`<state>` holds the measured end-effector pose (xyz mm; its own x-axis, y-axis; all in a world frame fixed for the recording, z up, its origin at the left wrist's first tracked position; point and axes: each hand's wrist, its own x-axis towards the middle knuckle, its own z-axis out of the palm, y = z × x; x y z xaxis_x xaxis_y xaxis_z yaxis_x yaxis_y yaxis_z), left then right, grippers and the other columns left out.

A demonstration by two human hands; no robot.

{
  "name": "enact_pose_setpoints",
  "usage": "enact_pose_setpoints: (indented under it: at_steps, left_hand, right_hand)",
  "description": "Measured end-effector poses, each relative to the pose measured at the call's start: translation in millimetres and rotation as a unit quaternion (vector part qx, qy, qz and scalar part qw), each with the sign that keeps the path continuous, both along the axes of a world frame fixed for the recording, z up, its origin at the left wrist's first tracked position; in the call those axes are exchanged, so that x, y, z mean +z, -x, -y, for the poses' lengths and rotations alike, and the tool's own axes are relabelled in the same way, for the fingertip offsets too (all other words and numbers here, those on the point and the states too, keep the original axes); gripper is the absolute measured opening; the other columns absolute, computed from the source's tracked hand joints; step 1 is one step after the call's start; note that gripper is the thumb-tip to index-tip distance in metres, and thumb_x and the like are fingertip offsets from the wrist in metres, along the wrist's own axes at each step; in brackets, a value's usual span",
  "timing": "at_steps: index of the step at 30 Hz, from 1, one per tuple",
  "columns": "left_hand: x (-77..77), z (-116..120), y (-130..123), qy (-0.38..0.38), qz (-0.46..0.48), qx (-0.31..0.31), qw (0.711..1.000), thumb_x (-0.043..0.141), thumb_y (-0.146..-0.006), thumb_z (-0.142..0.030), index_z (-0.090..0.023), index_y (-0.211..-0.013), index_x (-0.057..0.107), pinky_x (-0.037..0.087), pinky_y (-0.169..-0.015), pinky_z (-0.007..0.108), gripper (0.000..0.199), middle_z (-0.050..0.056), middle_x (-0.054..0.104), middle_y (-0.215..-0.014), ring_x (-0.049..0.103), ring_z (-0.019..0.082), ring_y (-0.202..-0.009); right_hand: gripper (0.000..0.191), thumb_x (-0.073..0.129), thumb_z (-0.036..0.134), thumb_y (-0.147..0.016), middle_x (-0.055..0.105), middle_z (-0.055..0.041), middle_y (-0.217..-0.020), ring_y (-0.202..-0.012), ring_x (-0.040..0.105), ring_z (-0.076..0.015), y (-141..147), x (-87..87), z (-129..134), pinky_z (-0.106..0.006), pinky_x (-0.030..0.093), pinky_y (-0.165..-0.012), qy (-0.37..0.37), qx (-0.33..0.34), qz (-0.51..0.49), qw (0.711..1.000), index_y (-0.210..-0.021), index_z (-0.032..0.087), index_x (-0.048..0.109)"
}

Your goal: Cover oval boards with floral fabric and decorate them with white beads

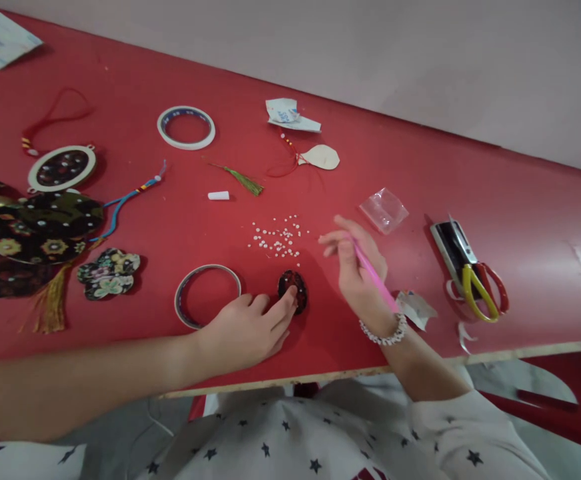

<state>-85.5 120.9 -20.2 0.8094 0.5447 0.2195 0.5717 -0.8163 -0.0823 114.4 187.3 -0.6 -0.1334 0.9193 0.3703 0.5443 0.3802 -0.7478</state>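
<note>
My left hand reaches in from the left, its fingertips pressed on a small dark oval ornament that lies on the table near the front edge. Part of the ornament is covered by these fingers. A slim pink pen-like stick lies in the grip of my right hand, just right of a scatter of small white pearl-like beads. A beaded bracelet circles the right wrist. Close to my left hand lies a roll of double-sided tape.
On the red table stand out scissors on a black case, a clear plastic bag, another tape roll, a green tassel, a white cap and paper scraps. Several fabric-covered ornaments crowd the left.
</note>
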Motion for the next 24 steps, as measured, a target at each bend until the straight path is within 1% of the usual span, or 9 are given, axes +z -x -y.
enact_pose_setpoints:
  at_steps: [2,4,6,10,12,14,17,20,24]
  left_hand:
    - [-1.1,0,0,0.002,-0.004,-0.003,1.000,0.041,-0.091,-0.029,-0.012,-0.117,0.059,0.039,-0.049,0.029,0.036,0.012,0.057,-0.126,0.056,0.015,-0.066]
    - [-2.2,1,1,0.003,-0.006,-0.004,1.000,0.040,-0.091,-0.030,-0.013,-0.118,0.058,0.039,-0.049,0.029,0.037,0.012,0.056,-0.127,0.055,0.015,-0.065]
    - [-2.7,1,1,0.006,-0.013,-0.005,1.000,0.040,-0.091,-0.030,-0.013,-0.120,0.057,0.039,-0.049,0.030,0.038,0.013,0.054,-0.129,0.054,0.014,-0.065]
    - [-1.6,1,0,0.017,-0.019,-0.005,1.000,0.039,-0.091,-0.028,-0.014,-0.121,0.057,0.041,-0.050,0.030,0.038,0.012,0.053,-0.130,0.054,0.014,-0.064]
    - [-0.5,0,0,0.018,-0.019,-0.006,1.000,0.038,-0.092,-0.028,-0.013,-0.121,0.057,0.040,-0.049,0.030,0.038,0.013,0.053,-0.129,0.054,0.013,-0.063]
    - [0.8,0,1,0.022,-0.023,-0.012,0.999,0.038,-0.092,-0.028,-0.013,-0.120,0.058,0.040,-0.049,0.029,0.038,0.014,0.054,-0.129,0.053,0.013,-0.062]
    - [2.6,-1,1,0.024,-0.012,-0.010,1.000,0.038,-0.092,-0.028,-0.013,-0.119,0.059,0.040,-0.048,0.029,0.038,0.011,0.055,-0.129,0.053,0.013,-0.061]
    - [4.4,-2,1,0.028,-0.005,-0.007,1.000,0.038,-0.091,-0.027,-0.013,-0.118,0.060,0.041,-0.046,0.029,0.037,0.009,0.057,-0.127,0.053,0.014,-0.060]
    - [5.7,-2,2,0.038,-0.011,-0.018,0.999,0.038,-0.091,-0.026,-0.014,-0.116,0.061,0.041,-0.045,0.029,0.036,0.010,0.057,-0.127,0.054,0.014,-0.059]
  right_hand:
    - [0.026,0.040,0.034,-0.093,0.065,-0.0020,-0.080,-0.060,0.058,-0.0105,7,-7.9,-6,-0.027,0.048,-0.062,0.028,0.037,-0.020,0.999,-0.104,0.022,0.060]
    - [0.030,0.039,0.037,-0.093,0.062,-0.0015,-0.072,-0.056,0.055,-0.0099,12,-15.8,-12,-0.025,0.045,-0.055,0.051,0.056,-0.024,0.997,-0.089,0.019,0.063]
    - [0.032,0.039,0.036,-0.093,0.060,-0.0005,-0.065,-0.055,0.054,-0.0097,13,-20.5,-17,-0.023,0.042,-0.052,0.074,0.059,-0.012,0.995,-0.081,0.018,0.062]
    - [0.022,0.044,0.031,-0.090,0.059,0.0002,-0.066,-0.057,0.054,-0.0099,16,-19.4,-21,-0.023,0.042,-0.055,0.056,0.069,0.018,0.996,-0.079,0.018,0.057]
    - [0.014,0.048,0.028,-0.088,0.059,0.0007,-0.068,-0.053,0.050,-0.0087,19,-17.3,-22,-0.022,0.041,-0.052,0.051,0.073,0.035,0.995,-0.083,0.018,0.056]
    - [0.010,0.048,0.024,-0.087,0.059,0.0004,-0.071,-0.049,0.046,-0.0074,23,-16.7,-22,-0.021,0.040,-0.048,0.054,0.080,0.044,0.994,-0.088,0.018,0.056]
    - [0.013,0.046,0.024,-0.088,0.062,-0.0019,-0.079,-0.056,0.052,-0.0088,26,-18.2,-25,-0.022,0.042,-0.052,0.056,0.097,0.037,0.993,-0.091,0.018,0.057]
    - [0.015,0.046,0.026,-0.090,0.065,-0.0025,-0.078,-0.063,0.058,-0.0109,24,-19.6,-29,-0.023,0.045,-0.059,0.061,0.117,0.060,0.989,-0.087,0.018,0.059]
    - [0.018,0.046,0.027,-0.090,0.066,-0.0023,-0.076,-0.064,0.058,-0.0112,21,-18.3,-31,-0.024,0.045,-0.061,0.080,0.148,0.084,0.982,-0.084,0.018,0.060]
